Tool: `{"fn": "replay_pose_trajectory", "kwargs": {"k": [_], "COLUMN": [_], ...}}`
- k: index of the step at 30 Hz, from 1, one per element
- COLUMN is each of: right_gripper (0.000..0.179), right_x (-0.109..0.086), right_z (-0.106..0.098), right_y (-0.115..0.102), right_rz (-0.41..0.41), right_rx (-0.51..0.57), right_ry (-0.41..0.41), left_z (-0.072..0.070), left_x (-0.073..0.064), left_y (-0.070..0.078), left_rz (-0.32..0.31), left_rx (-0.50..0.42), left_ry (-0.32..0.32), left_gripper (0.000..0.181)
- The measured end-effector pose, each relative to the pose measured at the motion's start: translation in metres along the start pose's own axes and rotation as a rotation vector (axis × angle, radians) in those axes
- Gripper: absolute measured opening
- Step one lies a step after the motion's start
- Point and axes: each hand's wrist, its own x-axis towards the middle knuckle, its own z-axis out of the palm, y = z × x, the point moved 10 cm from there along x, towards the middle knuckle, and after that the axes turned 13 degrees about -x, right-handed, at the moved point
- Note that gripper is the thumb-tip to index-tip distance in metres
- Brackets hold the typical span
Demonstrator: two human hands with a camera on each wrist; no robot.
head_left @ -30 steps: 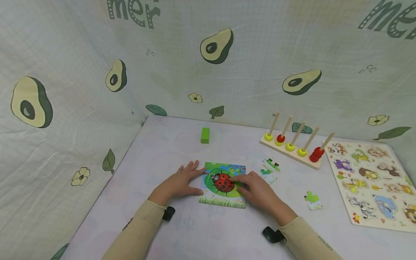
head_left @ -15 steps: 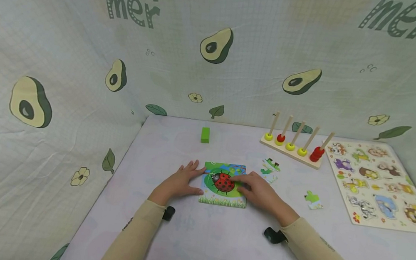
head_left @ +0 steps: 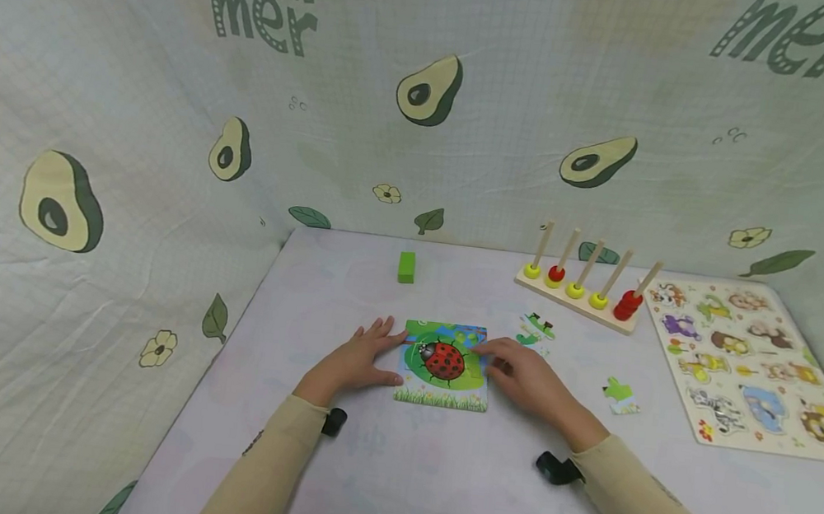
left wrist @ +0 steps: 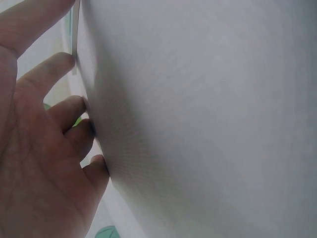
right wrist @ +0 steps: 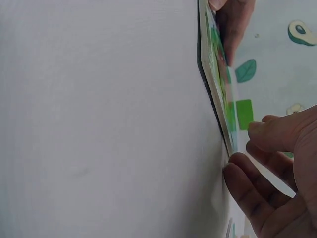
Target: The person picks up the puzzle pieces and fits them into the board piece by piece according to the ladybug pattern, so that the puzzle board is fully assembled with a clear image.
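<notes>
A square ladybug puzzle board lies flat on the table, the red spotted ladybug in its middle. At its left edge my left hand rests with fingers spread, index finger and thumb tips at the edge. In the left wrist view the fingertips of that hand meet the white tabletop. My right hand is at the board's right edge, with its index fingertip over the upper right part. Seen from the right wrist, its loosely bent fingers and thumb stand apart with nothing between them, close to the board's corner.
Two loose puzzle pieces lie right of the board, beyond my right hand. Another puzzle piece is farther right. A green block, a peg stand with beads and an animal peg puzzle stand toward the back and right.
My right hand has slid rightward off the ladybug picture to the board's right edge, uncovering the whole ladybug. The left hand and the board have stayed in place.
</notes>
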Motion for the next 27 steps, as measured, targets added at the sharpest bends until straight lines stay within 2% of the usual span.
{"fn": "replay_pose_trajectory", "kwargs": {"k": [16, 27], "right_gripper": [0.036, 0.037], "right_x": [-0.016, -0.026], "right_z": [-0.021, -0.032], "right_y": [0.036, 0.061], "right_rz": [0.101, 0.195], "right_rx": [-0.067, -0.098], "right_ry": [0.038, 0.031], "left_z": [0.0, -0.001], "left_x": [-0.001, -0.003], "left_y": [0.0, 0.003], "left_rz": [-0.001, 0.0], "left_rx": [-0.011, -0.004], "left_ry": [0.0, -0.01], "left_gripper": [0.086, 0.088]}}
